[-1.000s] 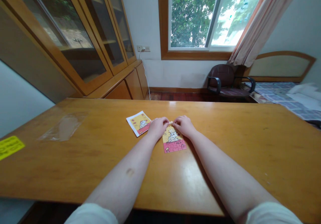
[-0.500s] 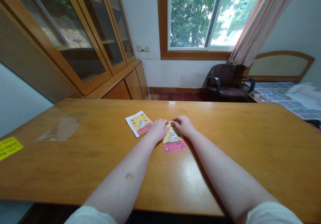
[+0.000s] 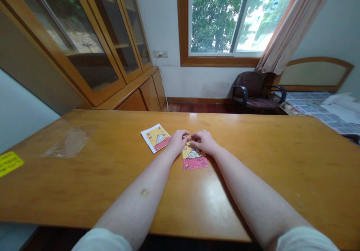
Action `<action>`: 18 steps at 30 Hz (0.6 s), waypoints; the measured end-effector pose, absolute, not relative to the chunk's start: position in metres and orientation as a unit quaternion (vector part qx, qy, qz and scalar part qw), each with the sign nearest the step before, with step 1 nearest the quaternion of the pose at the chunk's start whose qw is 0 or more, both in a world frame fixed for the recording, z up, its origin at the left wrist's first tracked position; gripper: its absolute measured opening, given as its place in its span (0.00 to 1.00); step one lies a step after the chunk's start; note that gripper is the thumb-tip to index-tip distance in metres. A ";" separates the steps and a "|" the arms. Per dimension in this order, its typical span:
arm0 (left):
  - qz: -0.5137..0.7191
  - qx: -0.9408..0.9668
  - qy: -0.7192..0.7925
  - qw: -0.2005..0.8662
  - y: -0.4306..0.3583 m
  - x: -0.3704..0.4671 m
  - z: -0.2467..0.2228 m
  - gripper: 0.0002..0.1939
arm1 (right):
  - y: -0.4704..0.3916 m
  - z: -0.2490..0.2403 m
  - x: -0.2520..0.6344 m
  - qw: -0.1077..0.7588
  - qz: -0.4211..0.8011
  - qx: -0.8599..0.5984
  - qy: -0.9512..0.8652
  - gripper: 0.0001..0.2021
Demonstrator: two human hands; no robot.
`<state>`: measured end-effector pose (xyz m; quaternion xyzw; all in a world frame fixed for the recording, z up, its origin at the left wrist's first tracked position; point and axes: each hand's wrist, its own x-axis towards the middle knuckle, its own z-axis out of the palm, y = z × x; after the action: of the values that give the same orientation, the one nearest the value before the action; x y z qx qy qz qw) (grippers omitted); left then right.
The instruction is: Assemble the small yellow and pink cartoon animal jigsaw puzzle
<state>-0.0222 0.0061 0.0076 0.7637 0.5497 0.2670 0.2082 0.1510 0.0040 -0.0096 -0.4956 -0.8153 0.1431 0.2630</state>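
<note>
A small jigsaw puzzle [image 3: 195, 162], yellow above and pink below with a white cartoon animal, lies flat on the wooden table [image 3: 118, 183]. My left hand [image 3: 177, 142] is curled at its upper left edge, fingers and thumb closed on that edge. From the right, my right hand [image 3: 206, 142] reaches over the upper part, its fingers bent and its fingertips close to those of my left. Whatever is between the right fingertips is too small to make out. The puzzle's top edge is partly hidden by both hands. Left of them lies a white-bordered picture card [image 3: 156, 138] with a matching print.
A clear plastic bag [image 3: 70, 142] lies on the table's left side, with a yellow label [image 3: 10, 163] at the left edge. Beyond the table are a glass-door cabinet [image 3: 98, 37], an office chair [image 3: 249, 88] and a bed [image 3: 317, 105].
The puzzle has shifted slightly away from me. My right fingers have come lower over its upper part, and my left fingers have moved a little towards its top edge.
</note>
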 end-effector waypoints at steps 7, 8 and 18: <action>0.295 0.716 0.577 0.260 0.006 -0.026 0.010 0.14 | 0.006 -0.014 0.150 0.265 0.125 -0.481 -0.826 0.13; 0.295 0.710 0.579 0.272 0.005 -0.025 0.011 0.15 | 0.007 -0.015 0.150 0.275 0.125 -0.486 -0.820 0.12; 0.293 0.747 0.519 0.295 0.002 -0.018 0.006 0.19 | 0.005 -0.011 0.148 0.355 0.132 -0.455 -0.806 0.09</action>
<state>-0.0175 0.0024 0.0055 0.7472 0.5187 0.2927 0.2950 0.1484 0.0049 -0.0115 -0.4552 -0.8059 0.1318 0.3548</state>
